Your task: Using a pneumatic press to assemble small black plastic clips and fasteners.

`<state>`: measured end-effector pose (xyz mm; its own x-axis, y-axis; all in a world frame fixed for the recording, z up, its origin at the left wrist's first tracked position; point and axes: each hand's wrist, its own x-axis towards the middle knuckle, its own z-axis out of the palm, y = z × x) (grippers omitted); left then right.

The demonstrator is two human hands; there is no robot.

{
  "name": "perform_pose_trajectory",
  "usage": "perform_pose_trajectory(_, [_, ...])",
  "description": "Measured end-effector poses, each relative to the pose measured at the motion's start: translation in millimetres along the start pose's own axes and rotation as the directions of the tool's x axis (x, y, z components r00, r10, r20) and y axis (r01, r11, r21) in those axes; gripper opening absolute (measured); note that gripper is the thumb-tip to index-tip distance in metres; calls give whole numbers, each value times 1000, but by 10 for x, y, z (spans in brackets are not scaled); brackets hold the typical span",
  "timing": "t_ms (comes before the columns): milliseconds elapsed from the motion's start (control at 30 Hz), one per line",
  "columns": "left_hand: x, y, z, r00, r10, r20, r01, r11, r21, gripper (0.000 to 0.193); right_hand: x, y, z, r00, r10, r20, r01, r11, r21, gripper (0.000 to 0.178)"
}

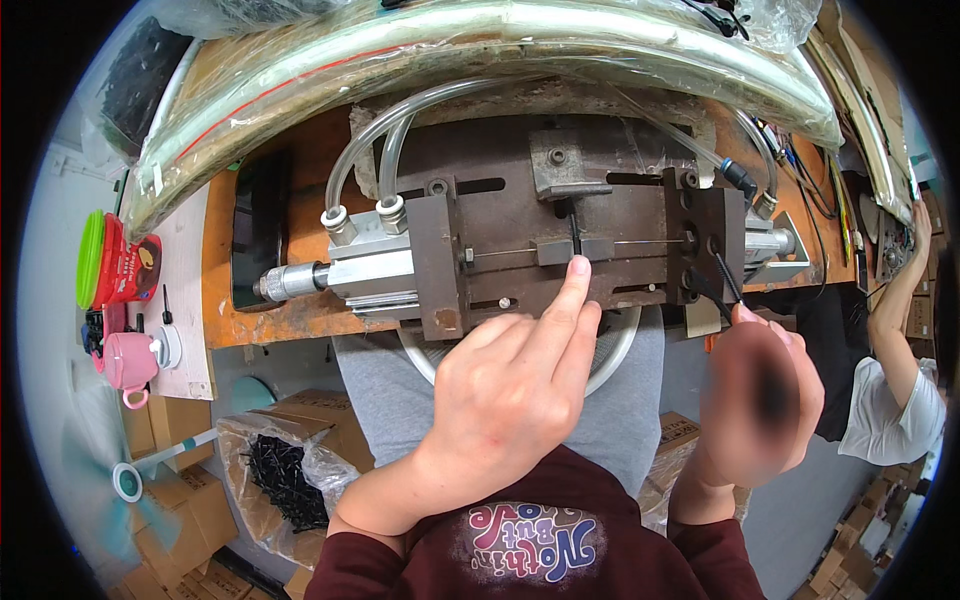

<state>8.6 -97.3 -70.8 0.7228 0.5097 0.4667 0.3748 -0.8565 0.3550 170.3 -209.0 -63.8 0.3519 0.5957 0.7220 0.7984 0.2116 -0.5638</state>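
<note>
Lettering [535,540] crosses maroon sweatshirt [635,560] below left hand [510,390].

Matt metal fixture [490,215], glossy metal cylinder [372,270], smooth plastic tubes [393,160].

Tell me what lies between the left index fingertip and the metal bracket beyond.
In the head view, between the left hand and the bracket lies a small metal block, with a slim black piece across its middle, toward the bracket.
</note>
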Motion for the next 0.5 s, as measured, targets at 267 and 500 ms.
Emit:
perform_pose_trajectory(267, [-24, 27, -105, 989, -147, -8, 112, 786, -608, 38, 27, -66, -35, 956, -218, 196, 251, 954, -164, 39])
perform_pose_trajectory(500, [-60, 114, -236, 989, -144, -20, 90, 718, -690, 37, 92, -111, 83, 901, -292, 322, 335, 938, -86, 33])
